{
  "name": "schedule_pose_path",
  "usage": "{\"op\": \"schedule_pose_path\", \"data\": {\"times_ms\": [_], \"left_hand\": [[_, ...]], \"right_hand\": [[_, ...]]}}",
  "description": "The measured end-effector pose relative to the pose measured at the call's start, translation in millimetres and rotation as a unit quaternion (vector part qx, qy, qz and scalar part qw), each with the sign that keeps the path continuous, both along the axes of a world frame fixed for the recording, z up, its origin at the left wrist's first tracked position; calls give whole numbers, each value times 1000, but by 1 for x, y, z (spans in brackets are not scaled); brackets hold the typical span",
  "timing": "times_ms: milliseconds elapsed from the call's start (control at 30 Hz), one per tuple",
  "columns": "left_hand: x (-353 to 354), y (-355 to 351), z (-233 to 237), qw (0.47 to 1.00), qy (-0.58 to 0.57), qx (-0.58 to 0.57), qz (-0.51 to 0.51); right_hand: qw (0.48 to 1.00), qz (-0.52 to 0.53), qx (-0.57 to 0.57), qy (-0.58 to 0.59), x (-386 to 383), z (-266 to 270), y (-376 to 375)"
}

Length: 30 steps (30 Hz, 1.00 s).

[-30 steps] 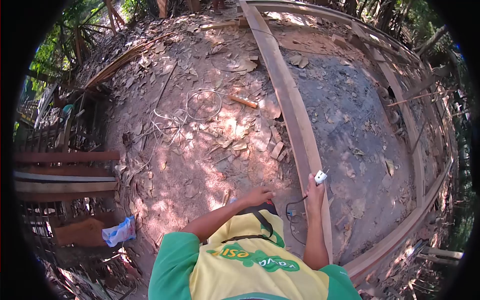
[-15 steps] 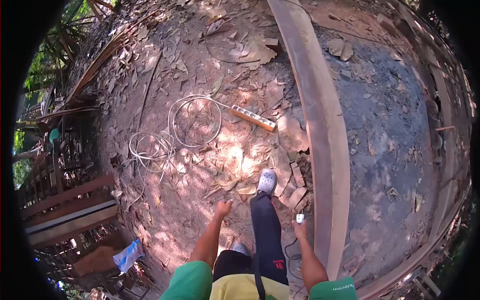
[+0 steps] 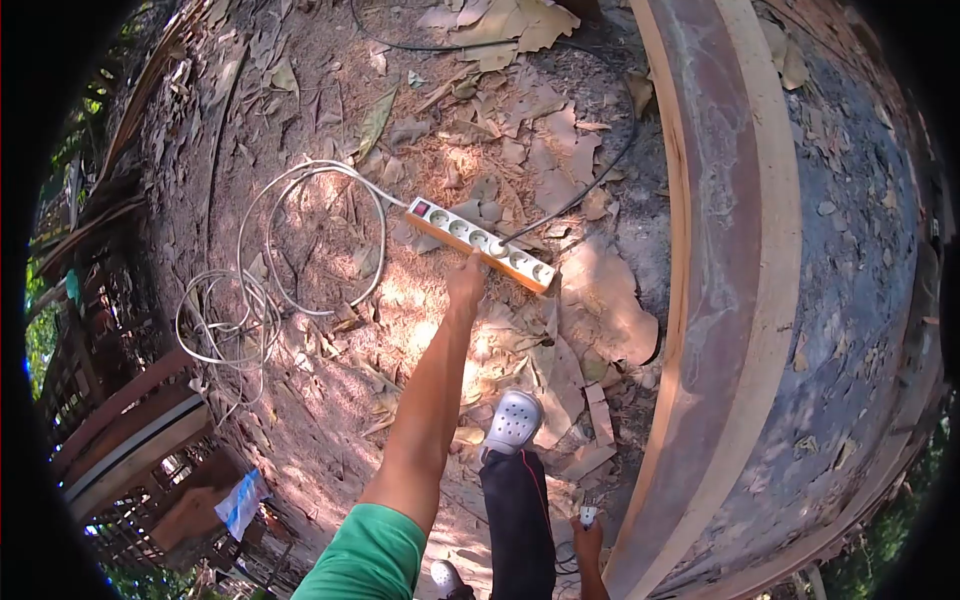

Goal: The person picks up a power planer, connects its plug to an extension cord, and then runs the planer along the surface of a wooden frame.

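Note:
My left hand (image 3: 467,280) is stretched forward to the near orange side of a power strip (image 3: 462,230) lying on the leaf-strewn ground. Its fingers are closed at the strip's edge, with the tips partly hidden. The strip has a white top with several round sockets and a red switch at its left end. A dark cable runs into one of its sockets. Low in the view, beside the plank, my right hand (image 3: 588,540) is closed around a white plug (image 3: 588,516), its pins pointing away from me. A dark cord hangs by that hand.
A coiled white cable (image 3: 380,255) spreads left of the strip. A long thick wooden beam (image 3: 715,250) runs along the right, with grey ground beyond. Broken bricks (image 3: 598,412) lie near my shoe (image 3: 514,420). Stacked boards (image 3: 135,440) stand at the left.
My left hand has reached forward from above the ground to the power strip. The view has come closer to the strip. My right hand still holds the plug, now lower in view.

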<state>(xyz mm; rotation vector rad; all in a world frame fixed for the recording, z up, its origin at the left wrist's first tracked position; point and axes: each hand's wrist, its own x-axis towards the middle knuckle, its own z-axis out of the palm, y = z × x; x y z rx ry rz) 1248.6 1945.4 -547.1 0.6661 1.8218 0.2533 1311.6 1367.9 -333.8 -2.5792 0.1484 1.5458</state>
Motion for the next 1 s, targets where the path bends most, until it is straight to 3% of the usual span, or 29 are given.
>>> {"op": "schedule_pose_path", "data": {"times_ms": [33,133,167,267,367,400,433,500,567,667,767,867,1000], "left_hand": [[4,3,-10,997,-71,3,33],[11,5,-46,991,-80,-4,105],[2,7,-57,991,-101,-25,79],[10,2,-34,996,-30,12,85],[-13,-23,33,993,-66,35,87],[-31,-38,49,982,-86,56,161],[-39,-44,113,970,-141,62,190],[-92,-69,157,897,-311,63,308],[-134,-85,233,870,-377,50,313],[-208,-107,326,891,-394,20,226],[-284,-146,388,909,-375,42,178],[-366,-204,443,924,-342,43,165],[-456,-307,540,912,-378,42,152]], "right_hand": [[1000,-6,-7,-13,1,-3,6],[998,-29,15,-59,1,-10,32],[996,-35,31,-77,4,-12,43],[997,-10,50,-63,11,-9,73],[996,16,66,-57,5,15,80],[995,13,78,-58,0,22,77],[995,16,82,-52,-7,33,69],[996,4,85,-42,-26,57,47],[995,11,95,-42,-43,83,22],[992,39,104,-52,-65,123,-10],[994,35,68,-72,-86,155,-40],[981,27,116,-155,-112,185,-83],[950,39,141,-278,-157,255,-135]]}}
